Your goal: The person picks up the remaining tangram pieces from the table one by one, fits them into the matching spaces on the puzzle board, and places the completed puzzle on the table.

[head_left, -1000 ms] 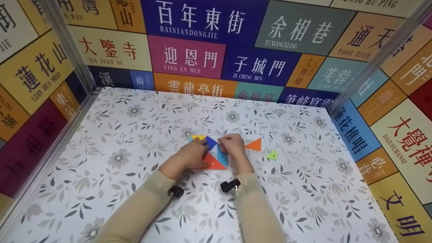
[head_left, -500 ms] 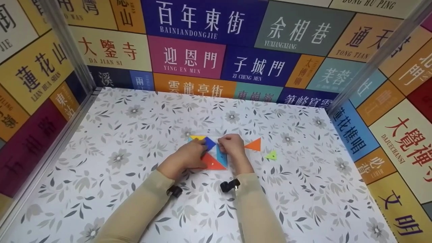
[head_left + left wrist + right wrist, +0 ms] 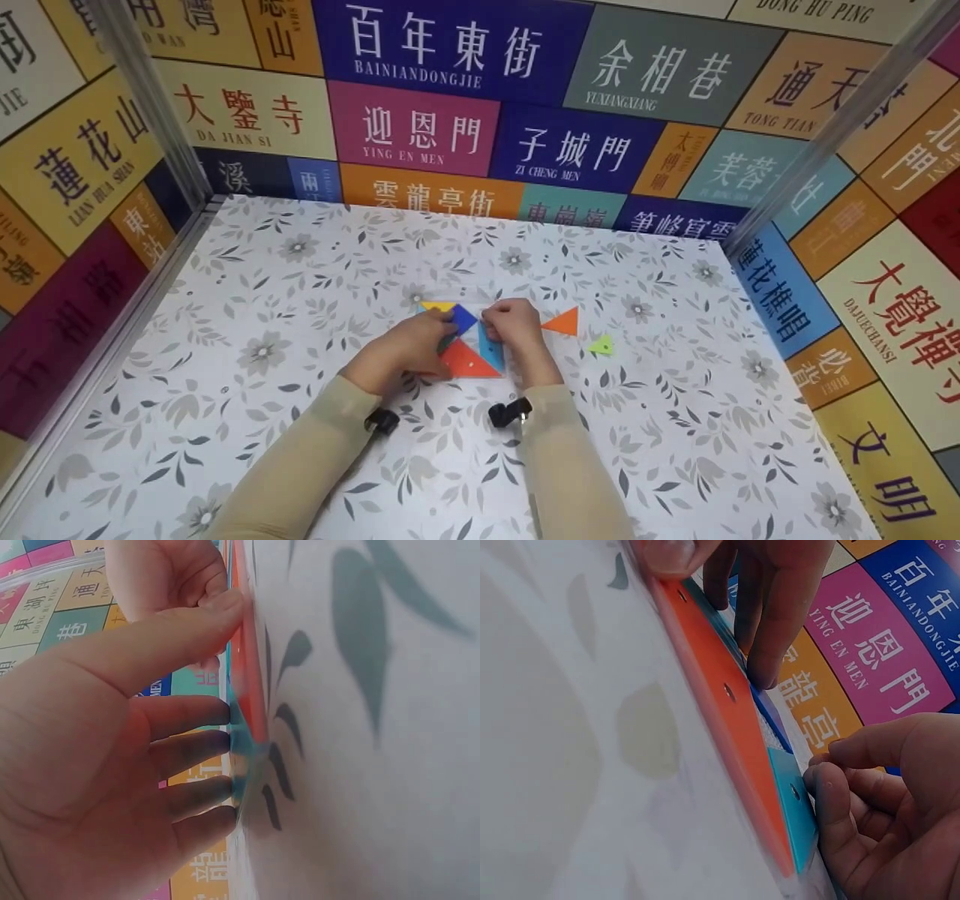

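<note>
A clear square tray point(image 3: 424, 309) on the floral table holds flat coloured pieces: yellow point(image 3: 438, 306), dark blue point(image 3: 465, 319), a red triangle point(image 3: 465, 362) and a light blue piece point(image 3: 493, 350). My left hand point(image 3: 444, 334) lies over the tray's left part. Its straight fingers point(image 3: 196, 756) press a teal piece point(image 3: 241, 741) and its thumb rests on the red triangle point(image 3: 251, 675). My right hand point(image 3: 489, 327) has curled fingers; thumb and forefinger point(image 3: 832, 802) pinch the far corner of the light blue piece point(image 3: 791, 814), beside the red triangle point(image 3: 720, 701).
An orange triangle point(image 3: 562, 322) and a small green triangle point(image 3: 602, 345) lie loose on the table right of the tray. Walls covered in coloured signs point(image 3: 420, 127) close the table on three sides, with metal posts point(image 3: 150, 105) at the corners.
Both hands stay at the tray. The left hand has slid slightly back, uncovering a bit more of the red triangle. The loose triangles have not moved.
</note>
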The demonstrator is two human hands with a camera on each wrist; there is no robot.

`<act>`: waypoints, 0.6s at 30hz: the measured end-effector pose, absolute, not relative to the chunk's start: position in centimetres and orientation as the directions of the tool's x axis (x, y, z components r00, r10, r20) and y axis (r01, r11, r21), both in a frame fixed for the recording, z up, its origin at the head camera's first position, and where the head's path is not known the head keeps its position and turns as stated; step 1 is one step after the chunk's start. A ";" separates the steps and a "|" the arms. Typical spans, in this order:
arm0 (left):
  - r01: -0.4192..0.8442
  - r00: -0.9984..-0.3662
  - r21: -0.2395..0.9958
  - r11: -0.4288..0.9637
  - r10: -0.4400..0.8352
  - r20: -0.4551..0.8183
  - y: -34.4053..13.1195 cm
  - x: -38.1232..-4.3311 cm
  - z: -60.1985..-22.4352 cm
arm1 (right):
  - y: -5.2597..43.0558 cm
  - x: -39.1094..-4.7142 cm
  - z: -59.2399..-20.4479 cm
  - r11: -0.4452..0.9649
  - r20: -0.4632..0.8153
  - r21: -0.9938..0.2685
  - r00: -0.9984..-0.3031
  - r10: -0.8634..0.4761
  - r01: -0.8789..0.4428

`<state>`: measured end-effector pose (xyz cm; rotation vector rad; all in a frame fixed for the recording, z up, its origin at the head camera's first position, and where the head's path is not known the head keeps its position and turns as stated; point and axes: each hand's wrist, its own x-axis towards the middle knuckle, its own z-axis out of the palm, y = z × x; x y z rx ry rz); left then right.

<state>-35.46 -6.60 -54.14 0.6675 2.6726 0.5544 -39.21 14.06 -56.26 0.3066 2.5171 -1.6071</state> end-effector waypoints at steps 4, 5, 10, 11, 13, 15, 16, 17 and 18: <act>0.367 -0.840 0.439 0.820 0.495 -0.222 -6.6 -35.5 -54.2 | 14.2 -39.1 -56.2 0.409 -0.230 -0.879 -0.969 0.086 0.245; 0.366 -0.841 0.439 0.821 0.494 -0.222 -6.5 -35.5 -54.2 | 14.2 -39.1 -56.2 0.405 -0.231 -0.881 -0.969 0.084 0.245; 0.352 -0.846 0.448 0.822 0.484 -0.223 -6.4 -35.5 -54.3 | 14.5 -39.2 -56.2 0.381 -0.235 -0.892 -0.970 0.068 0.243; 0.350 -0.847 0.449 0.822 0.482 -0.223 -6.4 -35.5 -54.3 | 14.5 -39.2 -56.2 0.376 -0.237 -0.894 -0.969 0.064 0.243; 0.352 -0.849 0.450 0.821 0.482 -0.217 -6.4 -35.5 -54.4 | 14.5 -39.2 -56.3 0.364 -0.242 -0.898 -0.969 0.057 0.246; 0.353 -0.850 0.451 0.820 0.482 -0.212 -6.5 -35.5 -54.4 | 14.6 -39.3 -56.4 0.348 -0.249 -0.903 -0.967 0.048 0.250; 0.353 -0.851 0.451 0.820 0.482 -0.211 -6.5 -35.5 -54.5 | 14.6 -39.3 -56.4 0.342 -0.253 -0.905 -0.966 0.043 0.252; 0.353 -0.851 0.453 0.819 0.482 -0.209 -6.5 -35.5 -54.5 | 14.6 -39.3 -56.4 0.335 -0.256 -0.908 -0.966 0.038 0.253; 0.354 -0.851 0.455 0.817 0.483 -0.206 -6.5 -35.5 -54.5 | 14.6 -39.4 -56.4 0.327 -0.260 -0.910 -0.965 0.033 0.256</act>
